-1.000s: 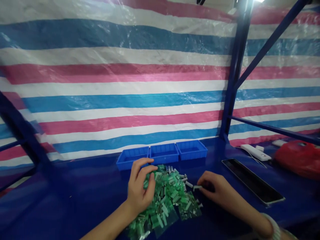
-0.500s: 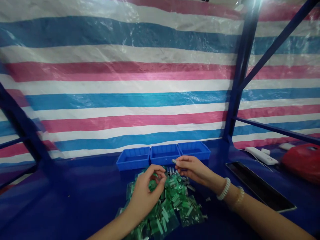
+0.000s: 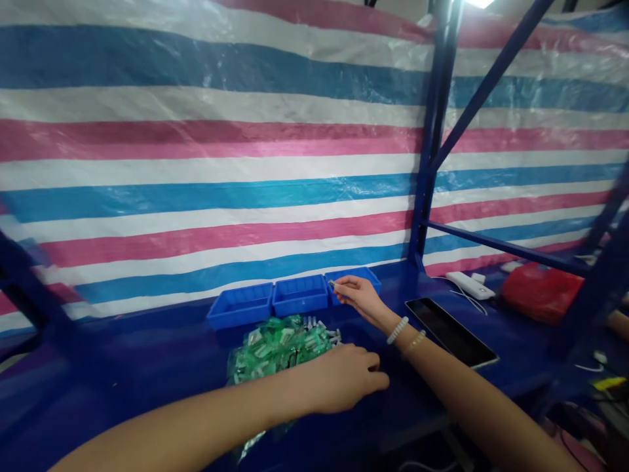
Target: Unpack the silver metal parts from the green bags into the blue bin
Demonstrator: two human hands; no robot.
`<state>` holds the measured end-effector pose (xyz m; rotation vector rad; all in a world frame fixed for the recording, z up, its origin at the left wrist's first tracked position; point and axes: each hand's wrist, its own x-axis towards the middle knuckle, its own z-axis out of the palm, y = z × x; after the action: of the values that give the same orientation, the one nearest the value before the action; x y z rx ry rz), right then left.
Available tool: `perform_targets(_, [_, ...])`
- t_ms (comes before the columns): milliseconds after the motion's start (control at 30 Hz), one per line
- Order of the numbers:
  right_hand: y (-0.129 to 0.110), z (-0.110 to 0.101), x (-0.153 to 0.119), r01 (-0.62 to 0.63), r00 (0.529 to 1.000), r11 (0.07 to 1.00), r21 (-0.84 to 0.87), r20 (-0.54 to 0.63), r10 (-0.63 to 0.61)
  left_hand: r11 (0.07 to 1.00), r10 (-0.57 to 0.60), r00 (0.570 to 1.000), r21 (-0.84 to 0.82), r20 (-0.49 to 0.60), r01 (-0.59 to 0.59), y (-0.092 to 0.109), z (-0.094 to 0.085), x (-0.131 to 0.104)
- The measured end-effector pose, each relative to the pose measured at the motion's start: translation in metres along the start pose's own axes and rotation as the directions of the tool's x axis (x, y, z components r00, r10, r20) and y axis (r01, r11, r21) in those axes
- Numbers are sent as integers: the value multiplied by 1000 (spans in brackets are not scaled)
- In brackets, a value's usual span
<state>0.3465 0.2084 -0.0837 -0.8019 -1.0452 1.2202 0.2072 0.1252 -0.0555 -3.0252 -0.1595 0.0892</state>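
Note:
My right hand (image 3: 358, 295) pinches a small silvery metal part (image 3: 332, 283) between thumb and fingertips, in front of and above the right one of three blue plastic bins (image 3: 299, 296). My left hand (image 3: 346, 377) is low over the table, just right of the pile. Its fingers curl in towards the thumb, and whatever may lie between them is hidden. Under and behind the left forearm spreads a pile of small clear bags with green pieces (image 3: 275, 344). Loose silvery and pale parts (image 3: 314, 322) lie along the pile's far right edge.
A dark flat tablet-like panel (image 3: 449, 331) lies right of my right forearm. Beyond it are a white device with a cable (image 3: 470, 285) and a red plastic bag (image 3: 540, 292). A blue metal post (image 3: 426, 164) rises at the back before a striped sheet (image 3: 236, 196).
My left hand has moved from above the green pile to the table on its right. The right hand still pinches the metal part, near the right bin. The view has swung right.

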Motion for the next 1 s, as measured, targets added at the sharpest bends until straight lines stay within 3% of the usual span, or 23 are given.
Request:
perform_targets(100, [-1, -4, 5, 40, 999, 999, 0, -5, -40, 997, 8, 997, -72, 71, -2, -14, -6, 11])
perform_targets(367, [-5, -18, 15, 96, 992, 995, 10, -81, -94, 988, -13, 997, -152, 75, 25, -57, -17, 35])
perform_targets(500, [-9, -23, 17, 122, 985, 992, 20, -123, -119, 984, -98, 995, -153, -5, 96, -79, -24, 29])
perform_targets(633, [-13, -26, 19, 130, 981, 991, 24, -149, -125, 980, -159, 985, -132, -70, 149, -96, -34, 9])
perform_targets(867, [-14, -26, 18, 112, 981, 993, 29, -160, -106, 967, -249, 961, -84, -123, 240, -105, -29, -19])
perform_targets(1000, [-14, -25, 17, 107, 982, 994, 24, -159, -102, 966, -251, 954, -96, -161, 238, -87, -27, -18])
